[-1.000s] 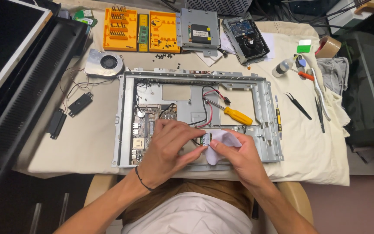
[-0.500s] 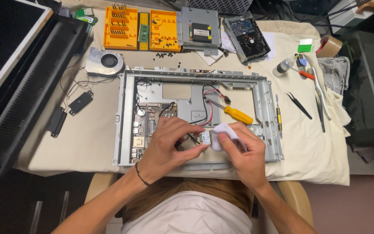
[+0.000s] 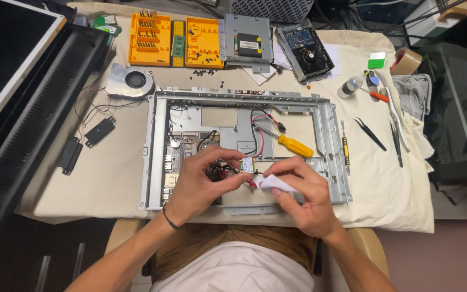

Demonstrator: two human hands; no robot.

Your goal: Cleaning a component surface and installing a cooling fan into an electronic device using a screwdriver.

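A grey metal computer chassis lies open on the cloth-covered table. My left hand pinches a small green circuit card by its edge above the chassis's lower middle, with red and black wires trailing beneath it. My right hand holds a folded white wipe pressed against the card's right side. A green motherboard sits in the chassis just left of my left hand. A yellow-handled screwdriver rests inside the frame, above my right hand.
Orange screwdriver-bit trays, a metal bracket with a board and a hard drive line the far edge. A cooling fan and two black speakers lie left. Tweezers, a small bottle and tape roll are right.
My hands have lifted slightly and shifted right. The left hand now pinches the small green card up off the chassis, and the right hand has brought the white wipe against it.
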